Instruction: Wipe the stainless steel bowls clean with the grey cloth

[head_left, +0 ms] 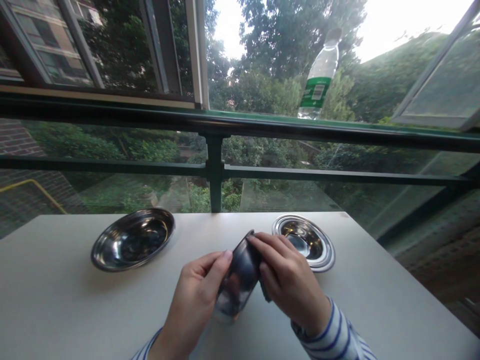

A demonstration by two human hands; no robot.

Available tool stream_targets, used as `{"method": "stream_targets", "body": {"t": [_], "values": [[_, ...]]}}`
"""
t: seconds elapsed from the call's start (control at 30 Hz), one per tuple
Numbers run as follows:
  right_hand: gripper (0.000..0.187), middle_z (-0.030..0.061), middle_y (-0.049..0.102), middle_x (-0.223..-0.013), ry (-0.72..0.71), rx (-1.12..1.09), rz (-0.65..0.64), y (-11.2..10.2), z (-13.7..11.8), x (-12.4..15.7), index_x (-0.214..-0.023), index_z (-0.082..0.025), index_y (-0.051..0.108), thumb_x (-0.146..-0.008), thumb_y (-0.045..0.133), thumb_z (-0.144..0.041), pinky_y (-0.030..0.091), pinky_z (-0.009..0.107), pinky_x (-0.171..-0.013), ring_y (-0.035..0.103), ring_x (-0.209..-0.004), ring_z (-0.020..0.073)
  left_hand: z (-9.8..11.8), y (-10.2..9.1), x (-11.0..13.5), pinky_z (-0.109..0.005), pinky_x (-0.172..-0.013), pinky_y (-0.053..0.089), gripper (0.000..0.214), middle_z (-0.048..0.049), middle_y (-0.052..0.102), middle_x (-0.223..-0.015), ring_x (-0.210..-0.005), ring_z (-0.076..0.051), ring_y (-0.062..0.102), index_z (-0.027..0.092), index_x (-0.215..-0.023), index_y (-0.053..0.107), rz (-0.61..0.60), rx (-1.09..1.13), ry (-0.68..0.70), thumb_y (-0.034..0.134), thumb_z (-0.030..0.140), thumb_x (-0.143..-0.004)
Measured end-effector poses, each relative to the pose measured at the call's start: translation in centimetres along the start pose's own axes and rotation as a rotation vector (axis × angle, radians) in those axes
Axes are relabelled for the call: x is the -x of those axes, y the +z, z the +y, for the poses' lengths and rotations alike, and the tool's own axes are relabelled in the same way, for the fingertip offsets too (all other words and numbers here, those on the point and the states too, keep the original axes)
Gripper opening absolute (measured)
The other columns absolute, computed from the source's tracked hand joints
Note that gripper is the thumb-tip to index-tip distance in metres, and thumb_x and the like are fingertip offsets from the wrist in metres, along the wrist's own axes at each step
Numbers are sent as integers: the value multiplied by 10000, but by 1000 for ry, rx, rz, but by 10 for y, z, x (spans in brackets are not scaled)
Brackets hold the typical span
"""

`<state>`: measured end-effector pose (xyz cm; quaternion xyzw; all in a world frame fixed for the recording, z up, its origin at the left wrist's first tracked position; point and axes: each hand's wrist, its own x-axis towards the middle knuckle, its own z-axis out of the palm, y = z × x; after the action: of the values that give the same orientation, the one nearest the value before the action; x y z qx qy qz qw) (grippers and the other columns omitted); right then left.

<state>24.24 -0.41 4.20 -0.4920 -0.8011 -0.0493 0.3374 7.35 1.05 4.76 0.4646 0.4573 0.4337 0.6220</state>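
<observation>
Between my hands a shiny metal bowl [240, 275] is held tilted on its side above the white table. My left hand [200, 290] grips its left edge, thumb on the metal. The fingers of my right hand [287, 272] are bent over the upper right of the bowl, at the rim. Something dark peeks out below those fingers; I cannot make out whether it is a cloth or part of the bowl. Just behind my right hand is a metal bowl with a wide rim [326, 250], perhaps a stack. A larger, shallow metal bowl [133, 240] lies to the left.
The white table [67, 300] ends at a green metal railing [255, 125] with glass below it. A clear plastic bottle with a green label [318, 80] stands on the ledge by the open window. Trees and a building show outside.
</observation>
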Motion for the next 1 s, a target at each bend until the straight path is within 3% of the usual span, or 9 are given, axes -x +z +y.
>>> {"method": "stream_targets", "body": {"t": [0.17,0.33,0.53,0.73,1.0], "values": [[372,123,576,-1196,-172,-30,-16,-4,-11,1,-1195,-158,555,-838,450,-164,506,439,-812,513,-987,246,0,1,0,-204,-487,419,301,-15,597,-559,-526,-128,513,139,-671,692,53,61,20,664,438,-698],[376,123,602,-1124,8,-20,-10,-2,-5,-1,-1166,-127,568,-829,402,-111,513,419,-810,524,-953,233,1,6,0,-205,-445,398,315,-21,597,-545,-482,-119,490,128,-674,694,86,64,-4,667,441,-693],[342,96,587,-1169,-165,-52,-61,-4,-17,0,-1162,-173,571,-844,447,-155,506,402,-809,510,-962,229,-3,1,-3,-204,-487,419,279,0,593,-577,-529,-122,522,147,-719,689,69,82,8,666,425,-708],[382,113,591,-1157,-13,-37,-19,0,-7,0,-1178,-147,557,-829,405,-119,507,415,-799,512,-950,232,-3,3,-1,-202,-477,419,273,18,568,-526,-507,-121,534,148,-706,677,97,136,-40,667,421,-707],[291,72,647,-1111,-294,145,59,11,-42,4,-1049,-125,648,-832,458,-164,493,386,-704,503,-916,258,-4,-1,-9,-180,-510,439,256,5,632,-591,-538,-96,557,134,-737,690,119,337,-66,682,388,-711]]}}
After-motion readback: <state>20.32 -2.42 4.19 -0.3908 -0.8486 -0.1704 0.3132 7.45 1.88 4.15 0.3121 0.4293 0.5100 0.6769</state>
